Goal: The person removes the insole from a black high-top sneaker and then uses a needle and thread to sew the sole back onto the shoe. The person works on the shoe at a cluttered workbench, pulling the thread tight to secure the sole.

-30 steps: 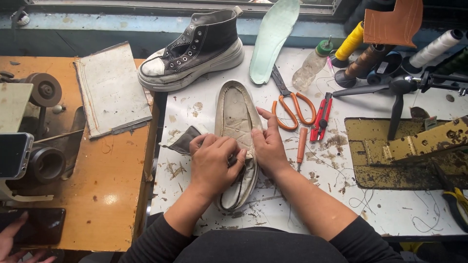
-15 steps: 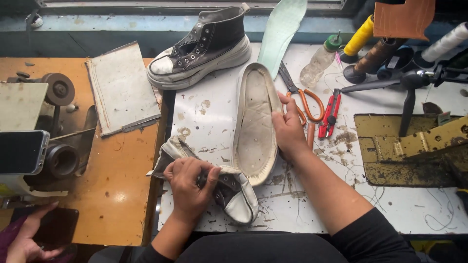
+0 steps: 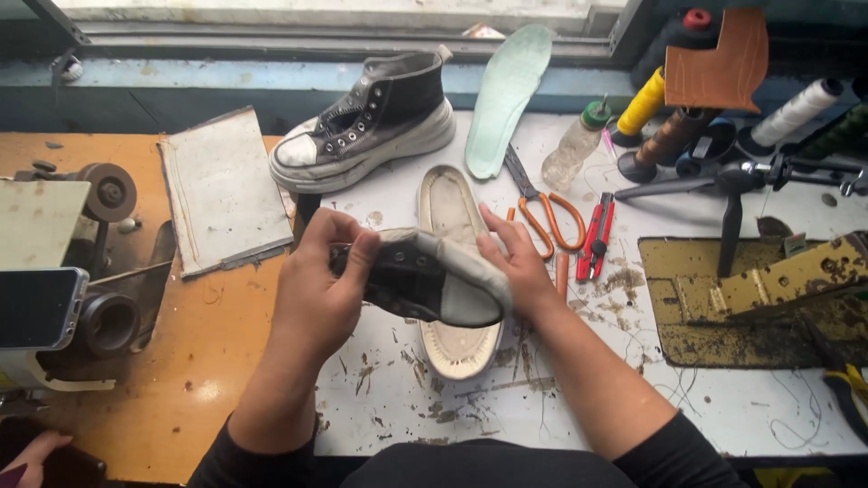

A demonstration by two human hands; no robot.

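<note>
I hold a detached black canvas shoe upper [image 3: 425,276] with a white toe cap, lifted above the table. My left hand [image 3: 321,285] grips its heel end and my right hand [image 3: 517,262] supports its toe end. Right beneath it, a separated white rubber sole [image 3: 457,339] lies flat on the white worktable [image 3: 741,407]. An intact black high-top sneaker [image 3: 366,126] stands at the back of the table.
A pale green insole [image 3: 506,95] leans at the back. Orange-handled scissors [image 3: 542,208] and a red cutter [image 3: 597,237] lie right of the sole. Thread spools [image 3: 642,108] stand at the back right. A grey board [image 3: 221,190] and a machine [image 3: 54,271] are on the left.
The upper has come free of the sole and been lifted off the table. My right hand left the sole and took hold of the upper's toe end; my left hand rose with it.
</note>
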